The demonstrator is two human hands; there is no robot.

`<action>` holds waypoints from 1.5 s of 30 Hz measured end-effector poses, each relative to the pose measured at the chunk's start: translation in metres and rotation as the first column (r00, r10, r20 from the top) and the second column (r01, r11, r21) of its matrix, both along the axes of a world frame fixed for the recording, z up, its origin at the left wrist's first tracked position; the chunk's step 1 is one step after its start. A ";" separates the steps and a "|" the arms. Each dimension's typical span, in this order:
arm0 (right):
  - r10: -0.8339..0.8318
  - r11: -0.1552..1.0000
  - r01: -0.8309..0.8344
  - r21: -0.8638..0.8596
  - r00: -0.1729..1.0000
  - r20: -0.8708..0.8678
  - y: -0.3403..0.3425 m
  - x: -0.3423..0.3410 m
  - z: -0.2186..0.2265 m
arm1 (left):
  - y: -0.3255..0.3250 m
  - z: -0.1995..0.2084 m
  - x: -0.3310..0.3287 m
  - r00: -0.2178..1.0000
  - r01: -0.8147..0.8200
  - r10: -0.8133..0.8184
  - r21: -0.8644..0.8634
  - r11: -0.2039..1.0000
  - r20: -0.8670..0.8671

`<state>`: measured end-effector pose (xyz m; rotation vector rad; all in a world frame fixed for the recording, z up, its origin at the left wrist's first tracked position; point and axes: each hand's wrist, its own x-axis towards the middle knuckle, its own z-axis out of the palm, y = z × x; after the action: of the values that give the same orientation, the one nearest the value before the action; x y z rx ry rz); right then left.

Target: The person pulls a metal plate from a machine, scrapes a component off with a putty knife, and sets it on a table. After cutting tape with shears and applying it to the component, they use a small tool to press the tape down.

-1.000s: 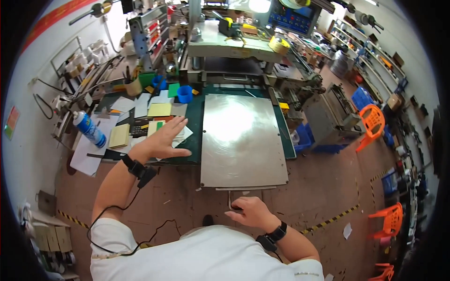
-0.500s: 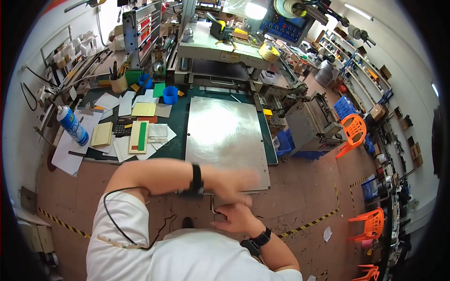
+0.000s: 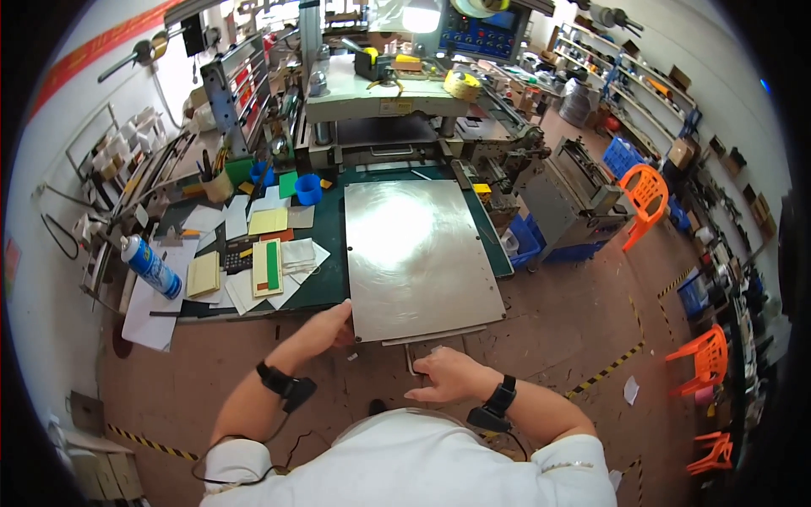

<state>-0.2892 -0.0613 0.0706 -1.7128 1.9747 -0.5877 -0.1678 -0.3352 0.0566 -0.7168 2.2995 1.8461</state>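
Observation:
A large flat metal plate (image 3: 422, 287) with a bright glare lies before me, jutting out over the front of the green work surface. My left hand (image 3: 325, 331) is at its front left corner, thumb against the side edge and the other fingers curled, partly hidden below the rim. Below the plate's front edge, a metal handle (image 3: 410, 360) sticks out toward me. My right hand (image 3: 452, 373) is closed round the right part of this handle, which its fingers partly hide. Both wrists wear black bands with small boxes.
Behind the plate stands a press-like machine (image 3: 384, 108) with a lamp over it. Papers, pads, a calculator, blue rings (image 3: 307, 189) and a blue spray can (image 3: 152, 267) crowd the left side. Orange chairs (image 3: 644, 203) and a grey machine (image 3: 583, 190) stand right.
My left hand has swung from across the plate's front edge to its left corner. The right hand stays at the handle. The view has shifted a little.

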 end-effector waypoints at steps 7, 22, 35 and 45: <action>-0.040 0.990 0.027 -0.137 0.994 -0.098 0.003 0.013 0.020 | 0.025 -0.012 -0.013 0.926 -0.024 0.228 0.555 0.831 -0.301; 0.281 0.756 0.354 -0.551 0.585 0.761 0.014 0.043 0.052 | 0.028 0.046 -0.038 0.944 0.220 -0.060 0.487 0.845 -0.323; -0.036 0.703 0.585 -0.404 0.597 0.801 0.054 0.027 0.072 | 0.124 -0.030 -0.127 0.971 0.239 -0.020 0.958 0.156 -0.239; -0.410 0.719 0.678 -0.156 0.593 0.693 0.045 -0.090 0.207 | 0.146 -0.073 -0.156 0.963 0.200 0.163 0.974 0.106 -0.215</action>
<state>-0.3797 -0.0158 0.2776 -0.8055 1.9176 -1.6652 -0.3234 -0.1893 -0.0168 -0.1318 0.4642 2.8981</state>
